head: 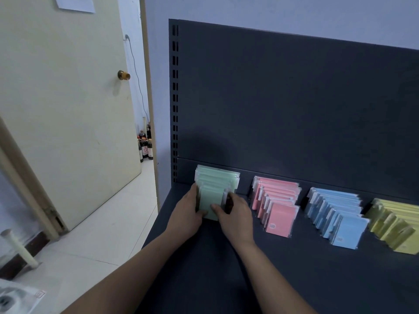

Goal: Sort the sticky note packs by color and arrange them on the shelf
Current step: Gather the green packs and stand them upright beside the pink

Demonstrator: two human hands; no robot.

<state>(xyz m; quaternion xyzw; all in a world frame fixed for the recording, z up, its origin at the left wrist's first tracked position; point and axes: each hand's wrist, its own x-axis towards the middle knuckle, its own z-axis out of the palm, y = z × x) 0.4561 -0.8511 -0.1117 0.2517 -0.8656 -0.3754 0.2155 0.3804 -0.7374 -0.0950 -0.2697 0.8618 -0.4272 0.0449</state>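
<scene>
Four rows of sticky note packs stand on the dark shelf [294, 268]: green packs [215, 177] at the left, then pink packs [278, 200], blue packs [337, 211] and yellow packs [394, 220] at the right edge. My left hand [184, 211] grips the left side of the front green packs, thumb on the front face. My right hand [235, 214] grips their right side, thumb also on the front face. Both hands squeeze the green row between them.
The shelf's dark back panel [294, 98] rises behind the rows. A cream door [68, 98] stands open at the left, with dark bottles [145, 146] on the floor behind it. A white tiled floor [90, 234] lies left of the shelf.
</scene>
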